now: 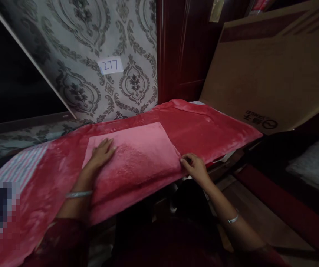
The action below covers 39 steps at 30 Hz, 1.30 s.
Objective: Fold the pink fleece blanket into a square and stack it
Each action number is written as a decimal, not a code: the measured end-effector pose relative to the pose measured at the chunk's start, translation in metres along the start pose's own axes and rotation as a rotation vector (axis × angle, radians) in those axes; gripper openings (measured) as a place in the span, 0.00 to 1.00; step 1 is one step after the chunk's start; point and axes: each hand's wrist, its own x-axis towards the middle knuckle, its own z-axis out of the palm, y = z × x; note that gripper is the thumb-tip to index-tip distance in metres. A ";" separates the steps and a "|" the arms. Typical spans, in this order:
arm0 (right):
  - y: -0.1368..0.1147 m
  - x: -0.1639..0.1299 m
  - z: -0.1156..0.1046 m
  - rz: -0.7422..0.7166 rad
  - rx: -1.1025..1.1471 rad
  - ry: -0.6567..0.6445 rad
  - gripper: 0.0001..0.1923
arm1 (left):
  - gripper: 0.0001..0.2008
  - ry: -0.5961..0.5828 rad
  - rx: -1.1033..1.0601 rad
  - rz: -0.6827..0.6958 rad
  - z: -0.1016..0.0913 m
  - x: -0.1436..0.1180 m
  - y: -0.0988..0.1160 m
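At the far left a dark window fills the corner, its pale frame slanting down beside a wall papered in grey damask pattern, where a small white label reading 277 is stuck. Below it a striped cloth shows at the left end of a red plush blanket that covers a long surface from the lower left to the right. On the blanket lies a folded pink towel, lighter than the blanket, near its front edge. The left hand rests flat on the towel's left part, fingers spread and open, palm down, a silver bangle on its wrist. The right hand sits at the towel's right front corner, its fingers curled and pinching the cloth edge there; a second bangle circles that wrist. Behind the blanket stands dark red wood panelling, and to the right a large flat cardboard box leans against it, printed marks near its lower edge
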 end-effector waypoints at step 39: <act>-0.083 0.038 0.072 -0.418 -0.499 -0.390 0.31 | 0.32 0.150 0.144 -0.036 0.015 -0.116 0.035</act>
